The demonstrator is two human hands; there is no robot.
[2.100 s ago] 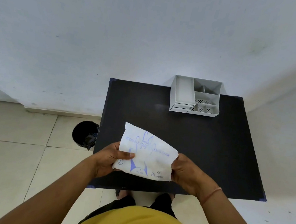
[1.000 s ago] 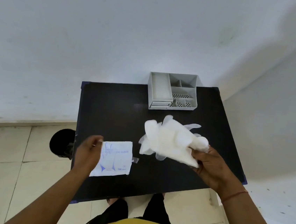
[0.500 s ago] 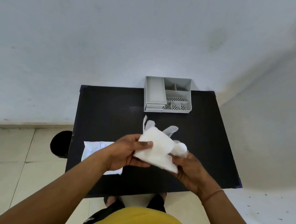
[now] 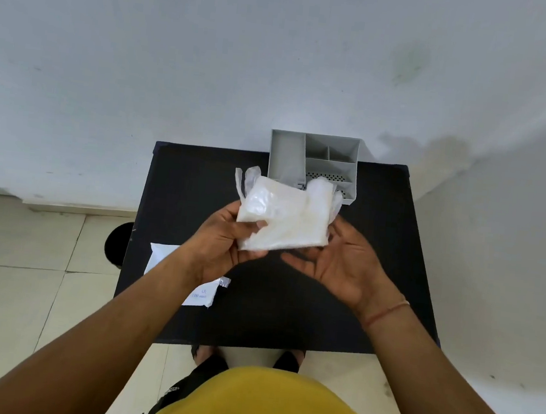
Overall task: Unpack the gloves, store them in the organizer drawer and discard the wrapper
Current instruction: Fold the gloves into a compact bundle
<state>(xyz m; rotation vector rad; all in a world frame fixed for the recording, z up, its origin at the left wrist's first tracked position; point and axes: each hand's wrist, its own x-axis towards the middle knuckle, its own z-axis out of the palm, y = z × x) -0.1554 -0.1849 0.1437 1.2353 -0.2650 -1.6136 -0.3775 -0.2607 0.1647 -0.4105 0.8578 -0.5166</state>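
A folded bundle of clear plastic gloves (image 4: 284, 214) is held above the middle of the black table (image 4: 378, 251). My left hand (image 4: 224, 239) pinches the bundle's lower left edge with thumb on top. My right hand (image 4: 343, 264) is palm up with fingers spread, cupped under the bundle's right side. The white wrapper (image 4: 203, 292) with blue print lies flat on the table's left front part, mostly hidden under my left forearm. The grey organizer (image 4: 313, 160) stands at the table's far edge; its lower front is hidden behind the gloves.
A black round bin (image 4: 117, 244) stands on the tiled floor to the left of the table. A white wall runs behind the table and along its right side. My feet show under the table's near edge.
The gloves came out of the wrapper, which my left hand laid on the table's left side. Both hands then gathered the gloves; my right hand has now opened beneath them.
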